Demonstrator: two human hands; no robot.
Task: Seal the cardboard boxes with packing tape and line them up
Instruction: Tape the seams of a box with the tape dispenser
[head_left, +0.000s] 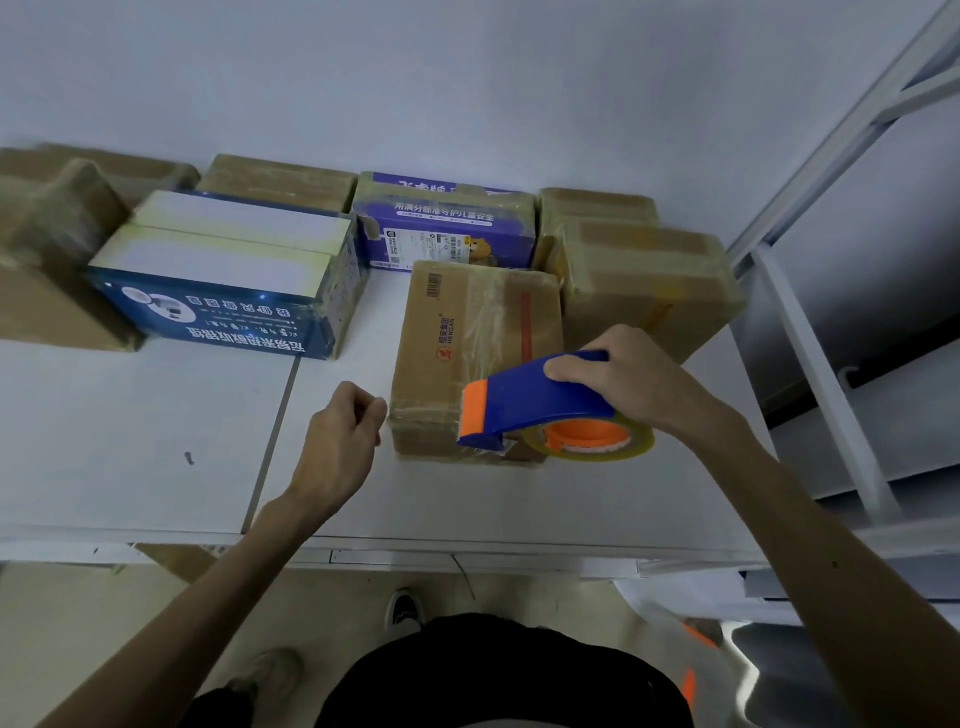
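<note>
We see a white table (130, 441) set against a pale wall (467, 78). A white metal rack (810, 322) stands on the right. Along the wall sit a blue box (223, 280), a purple box (447, 228) and taped boxes (649, 280) wrapped in shiny tape.

1 brown box (467, 338) lies on the table in front of them, near the middle, with its far end close to the purple box. It has clear tape over its top, a red stripe, a bar code and a red logo. The right hand (623, 374) grips the blue handle of the tape gun (535, 400). The gun's orange tip sits at the near end of the brown box. The yellowish tape roll (597, 441) sits under the handle.

The left hand (343, 436) is curled into a loose fist with nothing in it, just beside the brown box's near left corner. We cannot tell if it touches. The far-left box (47, 260) is blurry and cut off by the edge. A dark shoe (405, 610) peeks out below the table.
</note>
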